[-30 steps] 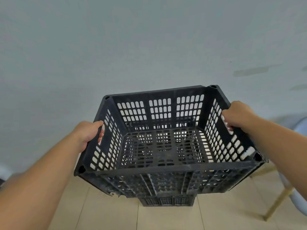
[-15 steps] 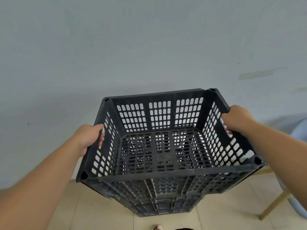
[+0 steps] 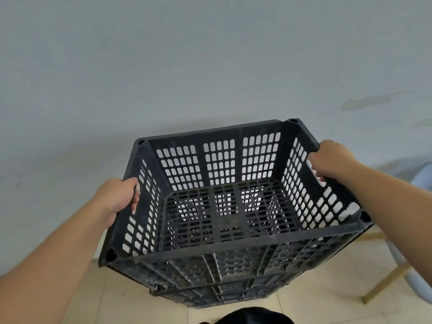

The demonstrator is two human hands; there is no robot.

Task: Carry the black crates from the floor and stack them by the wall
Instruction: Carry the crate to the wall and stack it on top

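Observation:
I hold an empty black perforated crate (image 3: 233,244) in front of me, close to the grey wall (image 3: 187,66). My left hand (image 3: 117,197) grips the handle slot in its left side wall. My right hand (image 3: 332,162) grips the slot in its right side wall. Directly beneath it, the walls of another black crate (image 3: 222,293) show; whether the two touch I cannot tell. The lower crate's rim is hidden by the one I hold.
Beige floor tiles (image 3: 117,305) run up to the wall. A pale blue chair (image 3: 420,265) with a gold leg (image 3: 385,284) stands at the right. A dark shape (image 3: 252,316) sits at the bottom edge.
The held crate has come down and nearer the wall over the lower crate, which now lies almost fully hidden beneath it. Both hands keep their grip.

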